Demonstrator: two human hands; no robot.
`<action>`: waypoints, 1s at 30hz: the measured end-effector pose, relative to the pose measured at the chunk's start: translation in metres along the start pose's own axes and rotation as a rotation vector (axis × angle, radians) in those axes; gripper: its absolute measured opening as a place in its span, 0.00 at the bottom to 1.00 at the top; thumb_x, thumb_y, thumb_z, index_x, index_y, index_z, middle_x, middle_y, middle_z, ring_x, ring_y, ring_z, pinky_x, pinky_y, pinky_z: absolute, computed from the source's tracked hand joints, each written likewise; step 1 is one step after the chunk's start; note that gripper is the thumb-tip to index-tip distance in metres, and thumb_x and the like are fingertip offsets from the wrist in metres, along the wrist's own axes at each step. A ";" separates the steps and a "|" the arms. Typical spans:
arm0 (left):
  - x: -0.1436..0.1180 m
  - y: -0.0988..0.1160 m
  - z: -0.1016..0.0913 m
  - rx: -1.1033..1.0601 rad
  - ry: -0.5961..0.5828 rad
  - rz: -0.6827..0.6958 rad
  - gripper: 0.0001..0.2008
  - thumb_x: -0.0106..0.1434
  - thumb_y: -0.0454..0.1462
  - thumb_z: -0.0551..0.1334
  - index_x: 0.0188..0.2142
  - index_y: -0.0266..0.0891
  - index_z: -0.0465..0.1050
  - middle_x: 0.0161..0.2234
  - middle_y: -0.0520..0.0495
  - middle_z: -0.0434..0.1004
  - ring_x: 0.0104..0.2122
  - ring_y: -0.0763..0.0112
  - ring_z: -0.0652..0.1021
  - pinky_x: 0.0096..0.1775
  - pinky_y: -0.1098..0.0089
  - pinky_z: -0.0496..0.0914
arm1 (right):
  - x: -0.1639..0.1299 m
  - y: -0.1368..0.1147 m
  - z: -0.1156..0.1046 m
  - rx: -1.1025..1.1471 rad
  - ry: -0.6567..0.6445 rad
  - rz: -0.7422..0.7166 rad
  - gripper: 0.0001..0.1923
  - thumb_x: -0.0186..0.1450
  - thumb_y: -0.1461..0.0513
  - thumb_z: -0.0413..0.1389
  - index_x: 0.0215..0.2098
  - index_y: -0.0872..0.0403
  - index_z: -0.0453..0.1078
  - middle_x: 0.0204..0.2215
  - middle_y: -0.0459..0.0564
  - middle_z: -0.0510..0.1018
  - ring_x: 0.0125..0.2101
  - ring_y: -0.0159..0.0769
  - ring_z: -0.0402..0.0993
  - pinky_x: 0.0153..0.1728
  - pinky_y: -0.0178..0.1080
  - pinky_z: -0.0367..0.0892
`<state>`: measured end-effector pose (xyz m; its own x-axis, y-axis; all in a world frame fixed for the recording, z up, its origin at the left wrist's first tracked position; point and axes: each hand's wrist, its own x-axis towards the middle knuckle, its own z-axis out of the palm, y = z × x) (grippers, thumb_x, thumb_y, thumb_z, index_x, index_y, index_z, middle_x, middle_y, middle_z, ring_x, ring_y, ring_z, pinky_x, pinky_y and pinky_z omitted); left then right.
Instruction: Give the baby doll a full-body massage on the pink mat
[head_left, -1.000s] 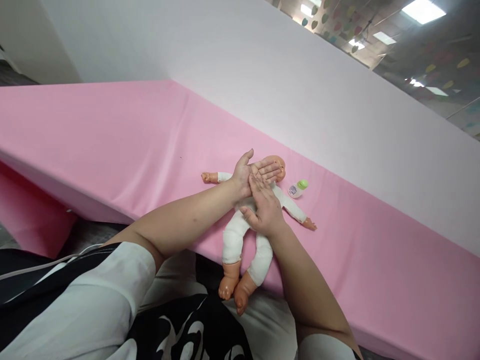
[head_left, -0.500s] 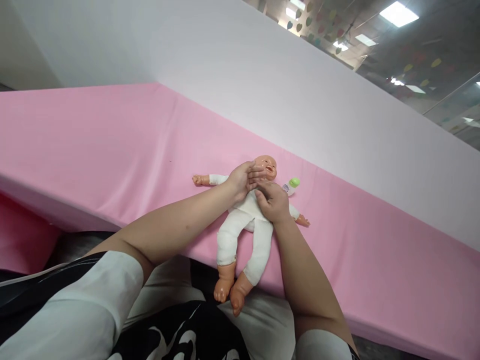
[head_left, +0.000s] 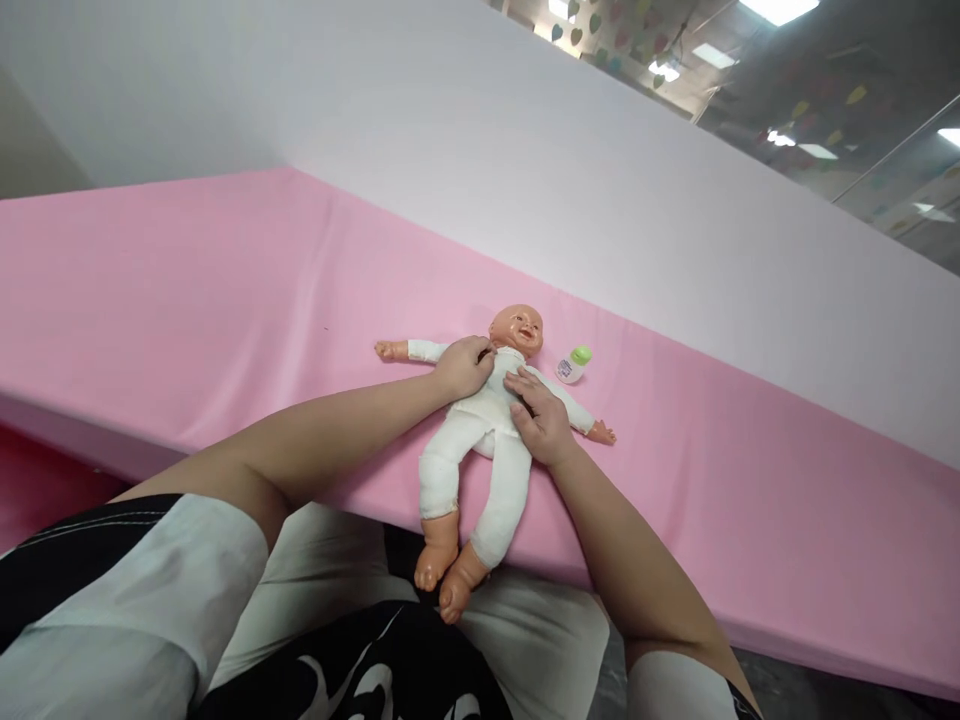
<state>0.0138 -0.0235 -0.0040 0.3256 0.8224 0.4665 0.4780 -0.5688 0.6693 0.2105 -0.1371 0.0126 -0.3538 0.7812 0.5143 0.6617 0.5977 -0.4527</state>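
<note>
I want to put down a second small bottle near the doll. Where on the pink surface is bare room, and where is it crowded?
The pink cloth-covered surface lies bare left of the plastic baby doll in white clothes, and to its right, past the small white bottle with green cap. It is crowded at the doll's chest, where the left hand and right hand rest.

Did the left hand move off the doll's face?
Yes. The left hand slid down from the doll's face to its chest by the shoulder, away from the bottle; the face is uncovered now.
</note>
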 end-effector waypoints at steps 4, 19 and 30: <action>0.011 -0.006 0.001 0.022 -0.020 0.019 0.12 0.68 0.39 0.56 0.39 0.40 0.79 0.39 0.43 0.84 0.40 0.59 0.80 0.46 0.60 0.74 | 0.002 -0.029 -0.005 0.005 -0.179 -0.131 0.28 0.77 0.45 0.47 0.66 0.49 0.71 0.63 0.54 0.78 0.69 0.48 0.68 0.74 0.60 0.52; 0.007 -0.004 -0.003 -0.069 -0.045 -0.063 0.12 0.67 0.42 0.60 0.42 0.41 0.81 0.40 0.46 0.85 0.40 0.61 0.82 0.47 0.61 0.75 | 0.010 -0.019 -0.017 -0.192 -0.455 0.131 0.37 0.76 0.39 0.45 0.77 0.43 0.53 0.78 0.51 0.49 0.78 0.55 0.39 0.74 0.71 0.32; -0.021 0.031 -0.035 -0.127 -0.217 0.336 0.12 0.65 0.40 0.60 0.41 0.42 0.83 0.42 0.44 0.86 0.44 0.58 0.83 0.51 0.59 0.76 | 0.011 0.018 -0.027 -0.281 -0.216 0.476 0.26 0.79 0.53 0.42 0.72 0.44 0.62 0.63 0.54 0.77 0.61 0.53 0.74 0.65 0.61 0.65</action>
<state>-0.0061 -0.0585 0.0275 0.6175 0.5649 0.5474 0.2155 -0.7907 0.5730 0.2360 -0.1221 0.0295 -0.0819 0.9883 0.1286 0.9200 0.1246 -0.3717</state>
